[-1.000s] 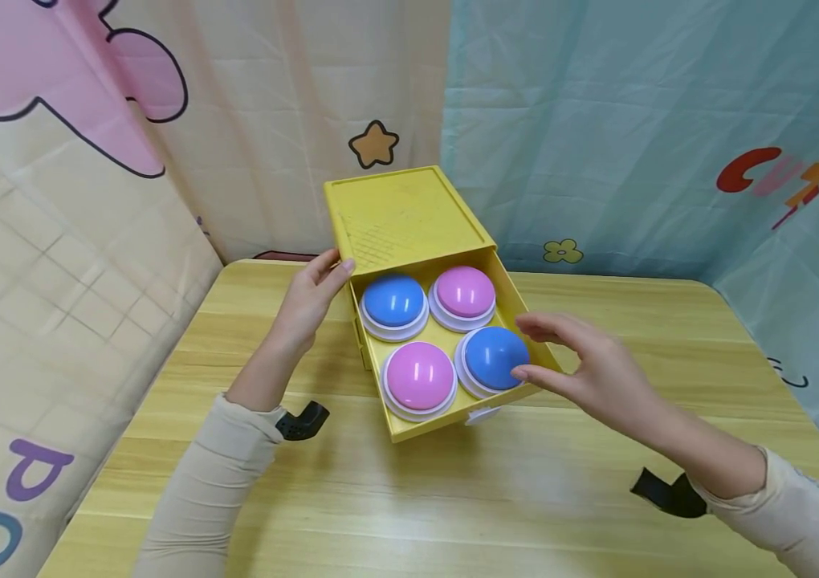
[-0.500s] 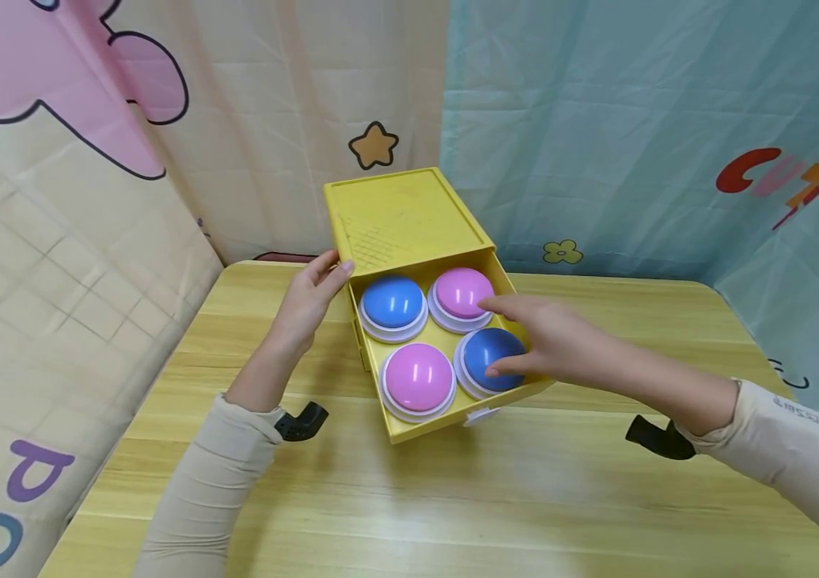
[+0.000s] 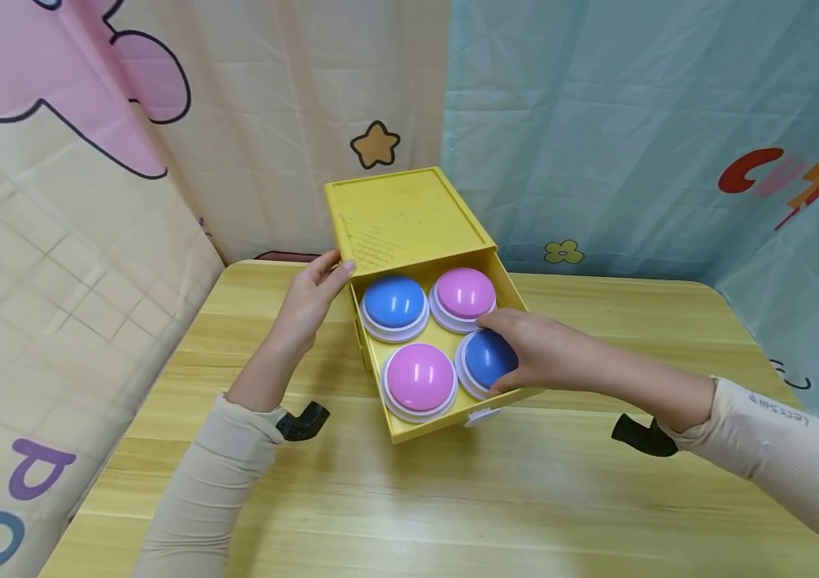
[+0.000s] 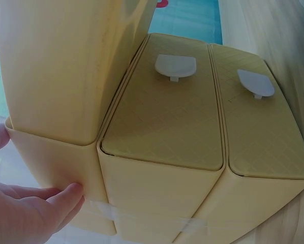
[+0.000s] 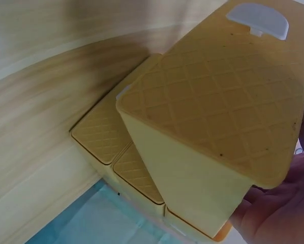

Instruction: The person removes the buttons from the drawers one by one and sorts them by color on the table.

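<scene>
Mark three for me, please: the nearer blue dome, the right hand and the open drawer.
Nearer blue dome [image 3: 487, 359]: head view, on the uncovered top of the dome.
Right hand [image 3: 541, 351]: head view, on the back of the hand.
Open drawer [image 5: 213, 101]: right wrist view, on its front face.

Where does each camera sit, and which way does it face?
Head: on the head, facing forward and down at the open drawer of blue and pink domes; left hand, right hand and sleeves show.
Left wrist: on that wrist, facing two closed drawers; left hand shows.
Right wrist: on that wrist, facing the open drawer's front; right hand shows.
The wrist views share these drawers.
</scene>
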`<state>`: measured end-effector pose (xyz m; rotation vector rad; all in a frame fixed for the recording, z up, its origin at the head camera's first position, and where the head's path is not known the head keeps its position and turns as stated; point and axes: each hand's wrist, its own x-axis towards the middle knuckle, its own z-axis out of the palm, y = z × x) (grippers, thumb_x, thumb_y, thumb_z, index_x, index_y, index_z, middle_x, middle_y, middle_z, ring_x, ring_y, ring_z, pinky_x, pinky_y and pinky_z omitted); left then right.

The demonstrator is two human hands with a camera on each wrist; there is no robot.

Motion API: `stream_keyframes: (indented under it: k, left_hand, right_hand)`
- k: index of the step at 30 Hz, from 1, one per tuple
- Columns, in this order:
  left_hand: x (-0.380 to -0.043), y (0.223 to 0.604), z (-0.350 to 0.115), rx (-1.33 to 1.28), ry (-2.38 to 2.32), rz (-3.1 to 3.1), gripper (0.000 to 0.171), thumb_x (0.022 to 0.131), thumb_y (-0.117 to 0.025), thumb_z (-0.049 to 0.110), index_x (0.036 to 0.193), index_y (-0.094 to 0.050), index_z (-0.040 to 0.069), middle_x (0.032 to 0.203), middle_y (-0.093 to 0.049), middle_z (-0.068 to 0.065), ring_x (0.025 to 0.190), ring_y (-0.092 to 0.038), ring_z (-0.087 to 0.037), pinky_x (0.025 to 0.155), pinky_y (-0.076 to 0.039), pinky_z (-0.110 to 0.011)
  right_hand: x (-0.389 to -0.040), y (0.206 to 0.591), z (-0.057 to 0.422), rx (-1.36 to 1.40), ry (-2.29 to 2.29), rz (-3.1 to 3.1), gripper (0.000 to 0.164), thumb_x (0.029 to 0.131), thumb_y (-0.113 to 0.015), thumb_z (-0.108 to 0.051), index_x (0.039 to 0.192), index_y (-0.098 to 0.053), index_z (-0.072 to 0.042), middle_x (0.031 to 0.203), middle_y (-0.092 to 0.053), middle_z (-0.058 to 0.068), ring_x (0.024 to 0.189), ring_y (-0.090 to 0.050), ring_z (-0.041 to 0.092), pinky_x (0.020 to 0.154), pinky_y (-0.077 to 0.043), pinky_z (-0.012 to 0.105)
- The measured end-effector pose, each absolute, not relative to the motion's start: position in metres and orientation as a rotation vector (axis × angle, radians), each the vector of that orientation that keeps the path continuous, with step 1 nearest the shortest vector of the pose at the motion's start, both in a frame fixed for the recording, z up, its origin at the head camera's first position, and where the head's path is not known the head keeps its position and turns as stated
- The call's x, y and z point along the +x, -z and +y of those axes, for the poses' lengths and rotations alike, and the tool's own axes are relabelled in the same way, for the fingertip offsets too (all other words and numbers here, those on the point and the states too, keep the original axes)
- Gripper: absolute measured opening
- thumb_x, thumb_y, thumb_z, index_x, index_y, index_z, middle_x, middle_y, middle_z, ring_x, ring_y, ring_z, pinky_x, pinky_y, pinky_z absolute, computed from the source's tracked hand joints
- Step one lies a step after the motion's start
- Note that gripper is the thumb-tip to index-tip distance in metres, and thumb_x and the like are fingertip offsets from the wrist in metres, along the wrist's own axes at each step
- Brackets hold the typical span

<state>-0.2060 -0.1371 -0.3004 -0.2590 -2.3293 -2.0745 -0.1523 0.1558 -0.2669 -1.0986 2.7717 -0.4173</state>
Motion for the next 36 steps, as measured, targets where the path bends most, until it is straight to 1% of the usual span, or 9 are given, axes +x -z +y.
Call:
stream_keyframes:
  k: [6, 11, 15, 20, 24, 27, 30, 36]
  left_hand:
    - [-0.207, 0.301, -0.137, -0.260, 2.075, -2.323, 0.064, 0.091, -0.053, 0.032, 0.140, -0.027, 0.000, 0.140, -0.031, -0.013, 0.126, -0.032, -0.018, 0.103, -0.024, -0.034]
    - [-0.207, 0.302, -0.136, -0.278, 2.083, -2.306, 0.062, 0.091, -0.052, 0.032, 0.139, -0.028, -0.001, 0.139, -0.033, -0.013, 0.125, -0.033, -0.018, 0.103, -0.024, -0.034]
    - [-0.207, 0.302, -0.137, -0.277, 2.083, -2.304, 0.062, 0.091, -0.052, 0.031, 0.139, -0.028, -0.001, 0.139, -0.033, -0.013, 0.125, -0.033, -0.018, 0.103, -0.024, -0.034]
    - [-0.207, 0.302, -0.137, -0.267, 2.081, -2.307, 0.063, 0.091, -0.052, 0.032, 0.139, -0.028, -0.001, 0.140, -0.033, -0.012, 0.125, -0.033, -0.018, 0.103, -0.024, -0.034]
    - [-0.207, 0.302, -0.137, -0.265, 2.080, -2.306, 0.062, 0.091, -0.053, 0.032, 0.139, -0.029, 0.000, 0.139, -0.034, -0.013, 0.125, -0.033, -0.018, 0.103, -0.024, -0.034]
    - [-0.207, 0.302, -0.137, -0.266, 2.078, -2.305, 0.062, 0.091, -0.052, 0.032, 0.139, -0.029, 0.000, 0.138, -0.034, -0.013, 0.125, -0.034, -0.018, 0.103, -0.024, -0.034]
    - [-0.206, 0.302, -0.137, -0.271, 2.078, -2.303, 0.062, 0.091, -0.052, 0.032, 0.139, -0.029, 0.000, 0.138, -0.035, -0.013, 0.124, -0.034, -0.019, 0.103, -0.024, -0.034]
    - [-0.206, 0.302, -0.137, -0.280, 2.079, -2.306, 0.062, 0.092, -0.052, 0.032, 0.139, -0.028, 0.000, 0.138, -0.034, -0.012, 0.125, -0.034, -0.019, 0.103, -0.024, -0.034]
  right_hand:
    - [-0.153, 0.267, 0.157, -1.149, 0.461, 2.754, 0.066, 0.064, -0.082, -0.026, 0.115, -0.053, 0.003, 0.113, -0.054, 0.013, 0.099, -0.051, 0.025, 0.079, -0.047, 0.036]
    - [-0.154, 0.266, 0.163, -1.152, 0.570, 2.726, 0.064, 0.066, -0.081, -0.025, 0.117, -0.054, 0.002, 0.116, -0.054, 0.014, 0.101, -0.051, 0.027, 0.080, -0.047, 0.038]
    - [-0.154, 0.261, 0.167, -1.164, 0.687, 2.725, 0.064, 0.067, -0.080, -0.024, 0.120, -0.054, 0.000, 0.118, -0.054, 0.012, 0.102, -0.050, 0.026, 0.079, -0.047, 0.038]
    - [-0.152, 0.248, 0.174, -1.182, 0.826, 2.771, 0.064, 0.067, -0.081, -0.018, 0.121, -0.053, -0.001, 0.120, -0.053, 0.012, 0.104, -0.049, 0.027, 0.077, -0.048, 0.040]
    - [-0.150, 0.233, 0.182, -1.159, 0.890, 2.830, 0.063, 0.068, -0.080, -0.020, 0.122, -0.053, -0.004, 0.122, -0.051, 0.010, 0.106, -0.047, 0.027, 0.075, -0.049, 0.044]
    - [-0.147, 0.223, 0.191, -1.113, 0.907, 2.900, 0.063, 0.068, -0.080, -0.021, 0.123, -0.053, -0.006, 0.122, -0.051, 0.011, 0.106, -0.046, 0.028, 0.074, -0.048, 0.047]
    - [-0.147, 0.217, 0.201, -1.008, 0.924, 2.972, 0.064, 0.067, -0.080, -0.019, 0.124, -0.053, -0.007, 0.123, -0.050, 0.011, 0.107, -0.045, 0.029, 0.076, -0.047, 0.050]
    - [-0.152, 0.220, 0.224, -0.770, 0.978, 3.043, 0.066, 0.068, -0.080, -0.019, 0.126, -0.051, -0.008, 0.126, -0.047, 0.012, 0.109, -0.043, 0.033, 0.077, -0.043, 0.056]
